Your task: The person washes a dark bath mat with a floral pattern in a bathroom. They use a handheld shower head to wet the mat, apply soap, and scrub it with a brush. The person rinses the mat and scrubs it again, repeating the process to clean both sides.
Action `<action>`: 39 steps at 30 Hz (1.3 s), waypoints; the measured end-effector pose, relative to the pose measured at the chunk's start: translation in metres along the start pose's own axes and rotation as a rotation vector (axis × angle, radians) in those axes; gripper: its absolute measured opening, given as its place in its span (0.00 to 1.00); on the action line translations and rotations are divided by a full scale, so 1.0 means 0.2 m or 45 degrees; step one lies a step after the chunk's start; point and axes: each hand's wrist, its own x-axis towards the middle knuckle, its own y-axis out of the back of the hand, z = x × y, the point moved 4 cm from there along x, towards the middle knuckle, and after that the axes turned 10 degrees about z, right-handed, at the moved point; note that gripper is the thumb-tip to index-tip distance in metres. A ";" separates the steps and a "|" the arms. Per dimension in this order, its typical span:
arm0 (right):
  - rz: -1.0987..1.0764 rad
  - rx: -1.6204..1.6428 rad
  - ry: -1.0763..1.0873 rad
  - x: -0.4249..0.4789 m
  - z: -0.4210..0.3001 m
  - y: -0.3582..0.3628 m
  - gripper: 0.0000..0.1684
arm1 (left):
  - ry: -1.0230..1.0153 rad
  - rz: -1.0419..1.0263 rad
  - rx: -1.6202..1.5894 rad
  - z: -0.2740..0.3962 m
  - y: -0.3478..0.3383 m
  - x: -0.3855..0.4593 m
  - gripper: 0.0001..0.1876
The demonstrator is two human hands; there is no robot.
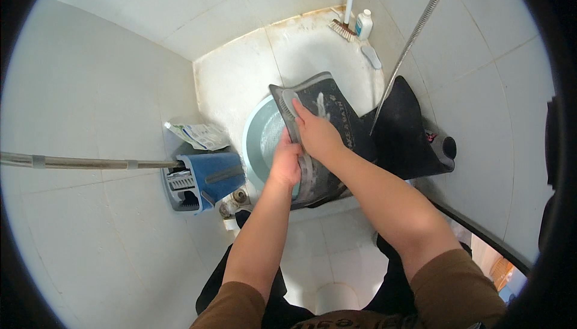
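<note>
A dark grey bath mat [336, 103] with a lighter grey border and printed lettering lies over the right side of a pale green-blue basin [252, 126]. My left hand [286, 157] grips the mat's left edge above the basin. In my right hand [318, 132] is a grey scrub brush [290, 102], its bristles against the mat's border near the upper left corner. A whitish streak of foam marks the mat beside the brush. Whitish, sudsy water [272, 132] shows inside the basin. The mat hides the basin's right part.
A blue mop bucket [216, 175] with a metal pole [90, 162] stands left, by a detergent pouch [203, 136]. A metal shower hose [414, 36] hangs before a black mat [396, 139] at right. A floor brush [342, 30], a white bottle [364, 24] and a grey brush-like object [371, 57] are in the far corner.
</note>
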 end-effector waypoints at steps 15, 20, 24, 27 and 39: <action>-0.258 0.053 0.193 -0.35 -0.02 0.01 0.32 | -0.129 0.010 -0.046 0.07 0.16 0.00 0.56; 0.057 -0.090 0.055 0.04 0.13 0.11 0.31 | -0.104 -0.154 -0.123 0.04 -0.06 -0.11 0.55; -0.131 -0.042 0.050 -0.27 0.05 -0.02 0.34 | -0.043 -0.093 -0.101 0.10 0.11 0.00 0.54; -0.201 0.081 0.116 -0.45 0.11 0.05 0.34 | -0.085 -0.070 -0.148 0.05 0.11 -0.03 0.53; -0.154 0.043 0.111 -0.33 0.10 0.04 0.32 | -0.091 -0.106 -0.100 0.06 0.09 -0.02 0.51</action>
